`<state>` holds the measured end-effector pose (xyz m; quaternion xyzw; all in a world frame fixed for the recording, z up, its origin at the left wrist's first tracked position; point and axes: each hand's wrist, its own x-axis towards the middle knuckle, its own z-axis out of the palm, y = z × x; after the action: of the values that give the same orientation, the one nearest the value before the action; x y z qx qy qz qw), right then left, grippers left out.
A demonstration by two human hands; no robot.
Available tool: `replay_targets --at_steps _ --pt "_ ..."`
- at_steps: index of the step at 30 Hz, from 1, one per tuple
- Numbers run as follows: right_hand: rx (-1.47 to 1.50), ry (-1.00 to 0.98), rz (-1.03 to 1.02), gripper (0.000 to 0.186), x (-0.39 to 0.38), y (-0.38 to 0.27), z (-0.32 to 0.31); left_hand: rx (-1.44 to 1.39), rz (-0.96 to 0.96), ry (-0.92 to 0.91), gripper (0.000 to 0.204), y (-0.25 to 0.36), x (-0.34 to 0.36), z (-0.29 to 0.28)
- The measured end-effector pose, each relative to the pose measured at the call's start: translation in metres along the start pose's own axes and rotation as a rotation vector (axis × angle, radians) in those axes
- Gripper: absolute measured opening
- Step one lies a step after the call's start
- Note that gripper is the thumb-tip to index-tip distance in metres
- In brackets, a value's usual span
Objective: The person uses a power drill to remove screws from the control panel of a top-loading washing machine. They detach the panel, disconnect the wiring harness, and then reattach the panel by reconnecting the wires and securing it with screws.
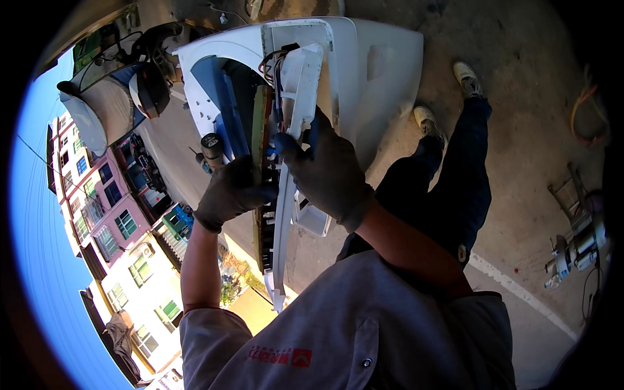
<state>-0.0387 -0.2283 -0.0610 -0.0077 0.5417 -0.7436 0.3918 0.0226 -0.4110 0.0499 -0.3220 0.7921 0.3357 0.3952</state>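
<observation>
A long white plastic panel (301, 84) with wires at its upper end stands out in front of me, above a large white appliance casing (390, 78). Along the panel's left side runs a greenish-brown strip (260, 120), with dark parts lower down. My left hand (234, 194), in a dark glove, grips the strip side, its thumb across the edge. My right hand (328, 170), in a dark glove with blue showing at the fingertips, is closed on the panel's right side. Coloured wires (276, 68) hang at the panel's top. Part of the panel is hidden behind my hands.
A dark, round-ended power tool (211, 148) sits left of the casing, close to my left hand. A white plastic part (313, 218) lies below my right hand. At the far right are metal machine parts (575, 250) and a cable loop (588, 120) on the ground.
</observation>
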Motion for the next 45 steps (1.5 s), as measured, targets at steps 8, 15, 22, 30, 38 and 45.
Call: replay_targets --at_steps 8,15,22,30,38,45 --pt "0.005 -0.002 -0.011 0.052 0.0 0.003 0.001 0.031 0.009 -0.022 0.059 0.006 -0.001 -0.001" --pt "0.079 -0.034 0.074 0.051 -0.002 -0.006 -0.001 -0.023 -0.007 -0.043 0.06 0.0 0.0 -0.003" --pt "0.12 0.012 -0.029 0.061 -0.004 0.009 0.008 0.004 0.023 -0.047 0.059 0.005 -0.002 -0.003" --pt "0.072 -0.034 0.012 0.062 -0.006 0.008 0.008 0.041 0.064 -0.046 0.056 -0.002 -0.003 0.0" --pt "0.138 0.005 -0.065 0.058 -0.006 0.011 0.011 0.045 0.129 -0.037 0.063 -0.001 -0.001 0.003" --pt "0.129 -0.077 0.05 0.049 -0.003 0.016 0.004 0.175 0.045 -0.021 0.072 0.005 -0.007 -0.001"
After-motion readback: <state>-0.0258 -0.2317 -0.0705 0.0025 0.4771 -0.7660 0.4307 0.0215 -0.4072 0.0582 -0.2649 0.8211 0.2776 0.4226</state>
